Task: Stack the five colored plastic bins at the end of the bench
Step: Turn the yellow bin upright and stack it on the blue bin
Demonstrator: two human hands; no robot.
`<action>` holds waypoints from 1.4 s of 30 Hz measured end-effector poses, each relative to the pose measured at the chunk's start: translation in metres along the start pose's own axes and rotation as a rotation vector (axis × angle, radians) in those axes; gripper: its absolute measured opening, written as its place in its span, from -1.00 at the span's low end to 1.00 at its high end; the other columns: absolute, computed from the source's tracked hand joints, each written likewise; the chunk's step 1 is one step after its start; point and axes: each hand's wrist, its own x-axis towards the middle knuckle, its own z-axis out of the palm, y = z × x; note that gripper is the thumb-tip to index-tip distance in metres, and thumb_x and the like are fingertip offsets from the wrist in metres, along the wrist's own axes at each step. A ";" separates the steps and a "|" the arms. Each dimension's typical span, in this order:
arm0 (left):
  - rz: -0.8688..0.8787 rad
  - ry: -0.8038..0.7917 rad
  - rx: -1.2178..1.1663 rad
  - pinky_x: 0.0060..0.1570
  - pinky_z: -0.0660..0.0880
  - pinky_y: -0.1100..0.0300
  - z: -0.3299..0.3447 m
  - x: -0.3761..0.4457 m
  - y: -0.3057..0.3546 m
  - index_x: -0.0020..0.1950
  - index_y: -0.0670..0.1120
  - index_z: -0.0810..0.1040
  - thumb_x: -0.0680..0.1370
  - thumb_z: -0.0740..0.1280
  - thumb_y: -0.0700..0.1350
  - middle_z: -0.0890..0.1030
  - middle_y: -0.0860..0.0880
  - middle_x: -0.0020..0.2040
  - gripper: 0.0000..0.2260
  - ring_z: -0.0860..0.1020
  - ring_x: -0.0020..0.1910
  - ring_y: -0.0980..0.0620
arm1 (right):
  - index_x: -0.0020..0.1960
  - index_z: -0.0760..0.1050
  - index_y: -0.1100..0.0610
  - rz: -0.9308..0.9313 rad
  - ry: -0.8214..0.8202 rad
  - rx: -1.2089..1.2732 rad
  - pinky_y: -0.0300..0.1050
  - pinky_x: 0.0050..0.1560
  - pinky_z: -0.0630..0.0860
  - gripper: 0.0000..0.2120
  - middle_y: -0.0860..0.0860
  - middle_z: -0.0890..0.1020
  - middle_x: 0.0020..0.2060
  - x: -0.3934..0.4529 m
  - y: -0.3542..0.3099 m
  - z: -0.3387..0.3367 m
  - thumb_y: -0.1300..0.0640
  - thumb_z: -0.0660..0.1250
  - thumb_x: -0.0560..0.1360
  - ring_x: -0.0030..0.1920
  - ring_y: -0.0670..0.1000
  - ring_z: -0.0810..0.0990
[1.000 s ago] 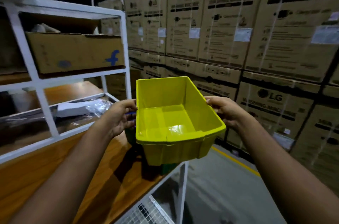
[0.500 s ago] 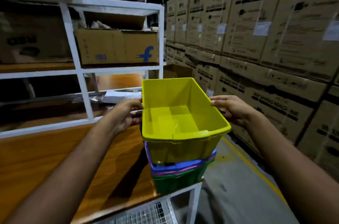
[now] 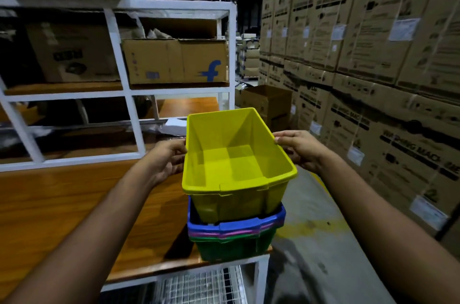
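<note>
While both hands grip it, yellow bin [image 3: 236, 162] lengthwise away, mouth up.

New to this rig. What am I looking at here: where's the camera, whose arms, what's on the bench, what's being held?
There is no robot here. A person wears one wide-angle camera on the head, looking forward and down, so the two bare arms reaching in from the bottom are that person's own.

The left hand and the right hand each grip a long side of a yellow bin, empty and open side up. Its base sits partly inside a blue bin, which tops a nested stack; below it a pink rim shows, then a green bin.

The stack stands at the end corner of a wooden bench with a white frame. Behind are a white shelf rack holding a cardboard box, and on the right a wall of stacked cartons.
</note>
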 end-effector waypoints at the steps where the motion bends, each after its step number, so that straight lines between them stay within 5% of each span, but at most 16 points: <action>1: -0.007 0.015 0.015 -0.37 0.57 0.24 -0.001 0.001 -0.005 0.02 -0.08 0.61 0.49 0.13 -0.35 0.60 -0.06 -0.08 -0.69 0.56 -0.24 0.04 | 0.23 0.54 0.28 0.008 -0.010 -0.018 -0.19 -0.40 0.61 -0.75 0.24 0.67 0.03 0.001 0.004 0.001 0.29 0.30 0.56 -0.20 0.02 0.68; 5: -0.039 0.046 0.061 -0.36 0.54 0.26 -0.012 0.006 -0.033 0.03 -0.08 0.66 0.45 0.16 -0.38 0.52 -0.09 -0.06 -0.64 0.45 -0.30 0.08 | 0.22 0.55 0.26 0.025 -0.017 -0.042 -0.08 -0.24 0.64 -0.77 0.24 0.67 0.05 0.003 0.035 0.004 0.28 0.29 0.57 -0.07 0.13 0.65; 8: -0.043 0.066 0.085 -0.38 0.54 0.27 -0.017 0.006 -0.052 0.23 -0.15 0.59 0.48 0.19 -0.42 0.52 -0.12 -0.13 -0.60 0.37 -0.31 0.05 | 0.21 0.55 0.27 0.024 -0.010 -0.035 -0.05 -0.13 0.64 -0.78 0.24 0.67 0.01 0.000 0.062 0.010 0.29 0.26 0.59 -0.07 0.16 0.64; 12: -0.036 0.106 0.083 -0.43 0.56 0.26 -0.018 0.002 -0.071 0.28 -0.17 0.49 0.53 0.22 -0.45 0.63 -0.08 -0.29 -0.63 0.54 -0.46 0.10 | 0.20 0.57 0.29 0.002 0.032 -0.039 -0.07 -0.18 0.63 -0.78 0.26 0.67 -0.01 -0.003 0.086 0.010 0.30 0.28 0.58 -0.11 0.16 0.64; 17: 0.061 0.154 0.224 -0.21 0.55 0.19 -0.022 0.001 -0.087 0.31 -0.18 0.51 0.56 0.29 -0.34 0.65 -0.16 0.00 -0.69 0.60 -0.17 0.01 | 0.09 0.60 0.28 -0.076 0.138 -0.121 -0.09 -0.26 0.59 -0.85 0.22 0.68 -0.09 -0.003 0.099 0.010 0.26 0.35 0.55 -0.15 0.14 0.63; 20: 0.090 0.143 0.245 -0.13 0.54 0.09 -0.026 -0.004 -0.096 0.29 -0.12 0.54 0.58 0.31 -0.27 0.66 -0.10 -0.02 -0.71 0.60 -0.11 -0.05 | 0.09 0.62 0.24 -0.104 0.173 -0.178 -0.01 -0.21 0.63 -0.85 0.18 0.70 -0.11 -0.004 0.105 0.013 0.22 0.35 0.55 -0.14 0.14 0.67; 27: 0.191 0.272 0.453 -0.24 0.52 0.13 -0.053 -0.039 -0.103 0.31 -0.03 0.52 0.59 0.31 -0.18 0.59 -0.11 -0.02 -0.70 0.57 -0.08 -0.03 | 0.05 0.63 0.04 -0.531 0.345 -0.898 -0.06 -0.19 0.49 -0.79 -0.05 0.60 -0.19 -0.012 0.087 0.041 0.09 0.47 0.42 -0.14 0.01 0.58; 34: 0.267 0.441 0.797 0.06 0.53 0.06 -0.159 -0.112 -0.110 0.37 -0.02 0.48 0.59 0.32 -0.08 0.61 -0.01 0.16 -0.66 0.56 0.14 0.03 | 0.06 0.61 0.03 -0.713 0.083 -1.105 -0.01 -0.07 0.48 -0.73 0.01 0.63 -0.11 -0.025 0.078 0.173 -0.10 0.29 0.50 -0.02 0.10 0.53; 42: 0.210 0.559 1.144 0.36 0.28 0.04 -0.329 -0.190 -0.111 0.54 -0.01 0.22 0.63 0.19 0.06 0.33 -0.02 0.50 -0.51 0.25 0.47 -0.05 | 0.49 0.27 0.01 -0.796 -0.107 -1.392 0.06 0.33 0.39 -0.43 0.06 0.37 0.44 -0.052 0.105 0.391 -0.24 0.08 0.57 0.43 0.10 0.30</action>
